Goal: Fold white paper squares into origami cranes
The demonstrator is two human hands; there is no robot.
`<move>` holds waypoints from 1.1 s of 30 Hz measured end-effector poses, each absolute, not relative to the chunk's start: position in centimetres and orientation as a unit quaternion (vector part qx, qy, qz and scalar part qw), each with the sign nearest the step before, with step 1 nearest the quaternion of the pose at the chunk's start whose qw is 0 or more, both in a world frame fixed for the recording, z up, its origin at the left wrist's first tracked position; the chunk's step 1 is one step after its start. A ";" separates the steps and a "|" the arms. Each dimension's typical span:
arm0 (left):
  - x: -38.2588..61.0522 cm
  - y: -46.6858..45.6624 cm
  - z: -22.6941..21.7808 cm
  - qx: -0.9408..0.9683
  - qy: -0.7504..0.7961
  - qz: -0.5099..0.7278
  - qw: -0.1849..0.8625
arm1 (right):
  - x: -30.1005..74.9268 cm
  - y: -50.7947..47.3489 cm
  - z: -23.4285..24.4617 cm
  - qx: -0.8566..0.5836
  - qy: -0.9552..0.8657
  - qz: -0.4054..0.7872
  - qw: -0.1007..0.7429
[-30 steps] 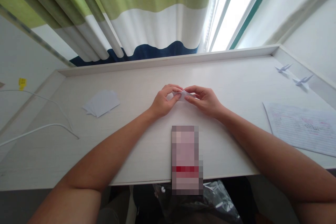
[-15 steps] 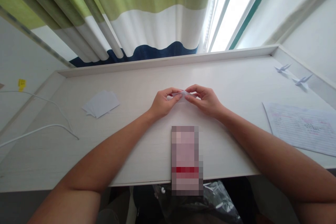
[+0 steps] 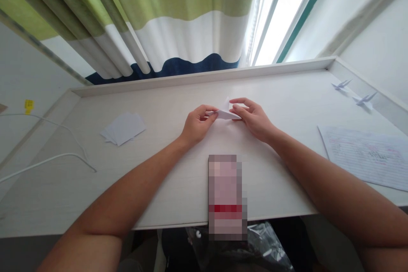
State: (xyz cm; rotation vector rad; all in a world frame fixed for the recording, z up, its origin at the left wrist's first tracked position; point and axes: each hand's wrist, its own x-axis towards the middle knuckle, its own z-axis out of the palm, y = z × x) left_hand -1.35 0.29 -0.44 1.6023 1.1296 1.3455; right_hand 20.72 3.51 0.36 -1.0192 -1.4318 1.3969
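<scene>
A small folded white paper piece (image 3: pixel 225 111) is held just above the middle of the white desk (image 3: pixel 165 178). My left hand (image 3: pixel 197 122) pinches its left tip between thumb and fingers. My right hand (image 3: pixel 253 118) grips its right side, fingers curled over it. One flap of the paper stands up between the two hands. Both forearms rest on the desk.
A small stack of white paper sheets (image 3: pixel 123 127) lies at the left. Two folded paper cranes (image 3: pixel 341 84) (image 3: pixel 364 100) sit at the far right. A lined written sheet (image 3: pixel 363 155) lies at the right edge, a blurred phone (image 3: pixel 227 195) at the front, white cables (image 3: pixel 47 159) at the left.
The paper piece has lifted slightly and one flap now stands upright. The right hand's fingers have shifted back to the right side of the paper.
</scene>
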 end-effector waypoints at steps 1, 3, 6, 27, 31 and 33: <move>-1.3 0.3 -0.5 0.630 0.429 0.527 0.375 | 20.7 3.5 0.4 -0.396 -0.564 0.577 0.439; -1.3 0.4 -0.7 0.634 0.408 0.531 0.387 | 20.7 3.4 0.5 -0.369 -0.543 0.607 0.449; -1.3 0.6 -0.8 0.603 0.390 0.535 0.445 | 20.7 3.3 0.7 -0.347 -0.506 0.642 0.459; -1.3 0.9 -0.4 0.503 0.410 0.577 0.496 | 20.8 3.7 0.3 -0.351 -0.546 0.551 0.525; -1.3 0.7 -0.1 0.505 0.391 0.574 0.512 | 20.7 3.4 0.3 -0.324 -0.615 0.534 0.482; -1.3 0.7 0.0 0.503 0.386 0.578 0.514 | 20.6 3.3 0.2 -0.323 -0.628 0.538 0.460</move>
